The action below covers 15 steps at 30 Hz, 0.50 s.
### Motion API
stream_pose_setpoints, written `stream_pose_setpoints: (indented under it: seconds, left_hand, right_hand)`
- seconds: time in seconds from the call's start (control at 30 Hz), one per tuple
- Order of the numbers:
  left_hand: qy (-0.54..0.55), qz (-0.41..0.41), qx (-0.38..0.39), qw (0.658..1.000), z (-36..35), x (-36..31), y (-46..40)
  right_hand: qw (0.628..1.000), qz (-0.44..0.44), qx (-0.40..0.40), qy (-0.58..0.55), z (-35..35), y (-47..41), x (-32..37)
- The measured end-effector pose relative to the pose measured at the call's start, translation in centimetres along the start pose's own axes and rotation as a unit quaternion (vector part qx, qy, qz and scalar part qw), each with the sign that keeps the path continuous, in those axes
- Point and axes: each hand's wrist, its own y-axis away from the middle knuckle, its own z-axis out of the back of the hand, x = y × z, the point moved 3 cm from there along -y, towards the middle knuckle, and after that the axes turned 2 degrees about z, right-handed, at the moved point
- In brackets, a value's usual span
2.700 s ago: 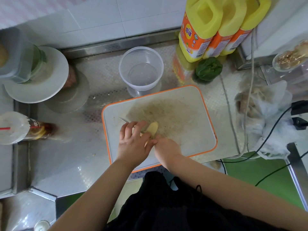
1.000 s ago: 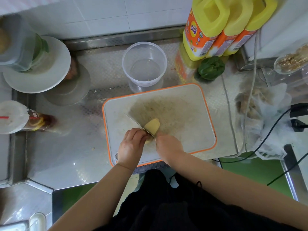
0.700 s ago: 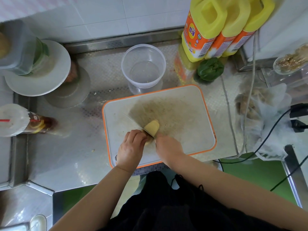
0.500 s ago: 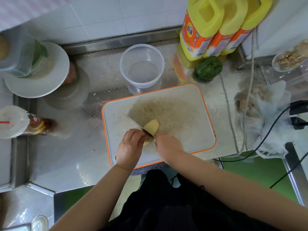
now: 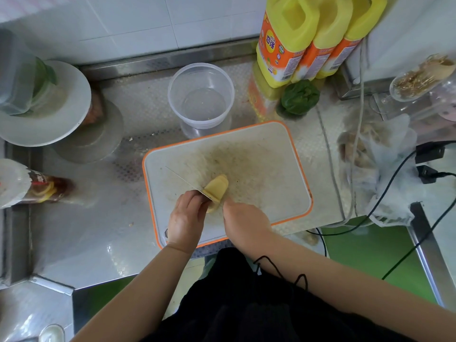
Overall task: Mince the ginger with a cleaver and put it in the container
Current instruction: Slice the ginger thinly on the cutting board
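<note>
Gripping the cleaver (image 5: 187,182) handle, right hand (image 5: 243,222) curled; left hand (image 5: 186,217) fingers bent, pinning the ginger (image 5: 217,187)

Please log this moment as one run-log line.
step: slicing ginger | right hand: grips cleaver | left hand: steadies ginger | container: no mince yet

Two Chinese characters, apparently 百强, are printed in a round yellow badge on the orange label of the nearest yellow bottle (image 5: 283,40); a barcode is seen lower on that label. The smaller print there, and on the drink cup (image 5: 37,186) at left, cannot be read.
</note>
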Motion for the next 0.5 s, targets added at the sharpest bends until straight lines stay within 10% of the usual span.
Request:
stream_pose_setpoints:
  seconds: [0.5]
  left_hand:
    - [0.009, 0.009, -0.006, 1.000, -0.3, 0.3, 0.1]
  right_hand:
    - [0.999, -0.029, 0.045, -0.008, -2.3, -3.5, -1.0]
